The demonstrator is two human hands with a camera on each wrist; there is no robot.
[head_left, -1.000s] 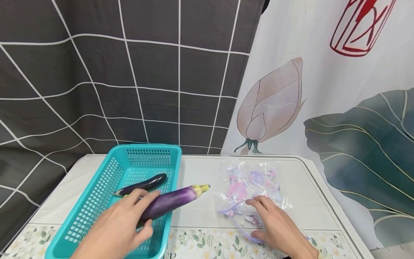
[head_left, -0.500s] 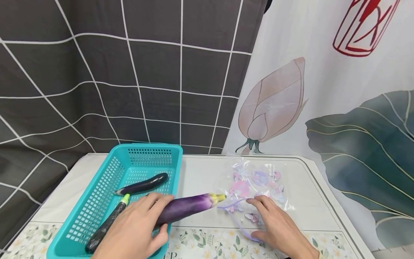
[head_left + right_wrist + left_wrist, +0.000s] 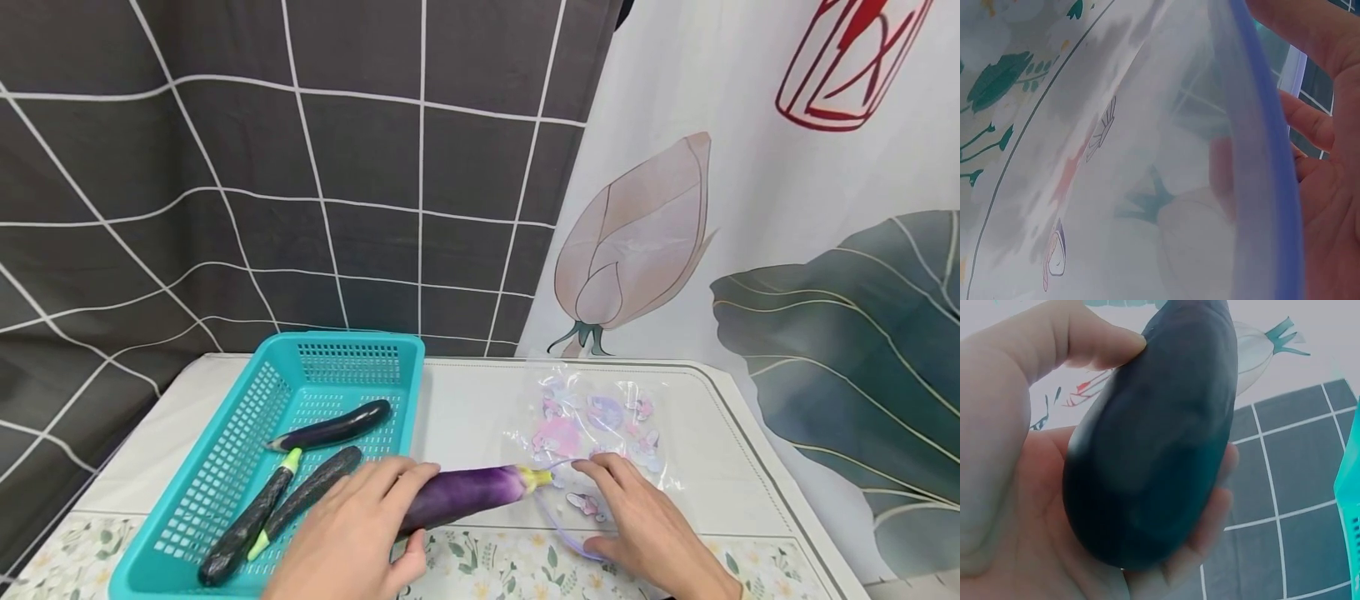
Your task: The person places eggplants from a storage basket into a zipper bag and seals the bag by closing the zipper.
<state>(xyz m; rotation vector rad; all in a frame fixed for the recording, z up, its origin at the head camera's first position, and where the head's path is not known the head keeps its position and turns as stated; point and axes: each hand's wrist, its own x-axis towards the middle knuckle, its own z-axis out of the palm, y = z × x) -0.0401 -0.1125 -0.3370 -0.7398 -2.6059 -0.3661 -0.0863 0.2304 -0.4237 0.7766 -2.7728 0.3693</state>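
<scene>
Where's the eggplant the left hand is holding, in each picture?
Head: the eggplant is low, just left of centre, in the left hand.
Left wrist: large and dark, filling the middle, blunt end down.
Right wrist: I can't make it out; the clear bag takes up much of this picture.
Shared landmark: the printed flower bud, seen through the bag at right wrist.

basket (image 3: 217, 479): left on table (image 3: 465, 400) | three vegetables (image 3: 311, 490): in basket | bag (image 3: 558, 437): right on table | eggplant (image 3: 472, 493): between, tip at bag

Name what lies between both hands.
In the head view, the purple eggplant gripped by the left hand and part of the plastic bag held by the right hand.
</scene>
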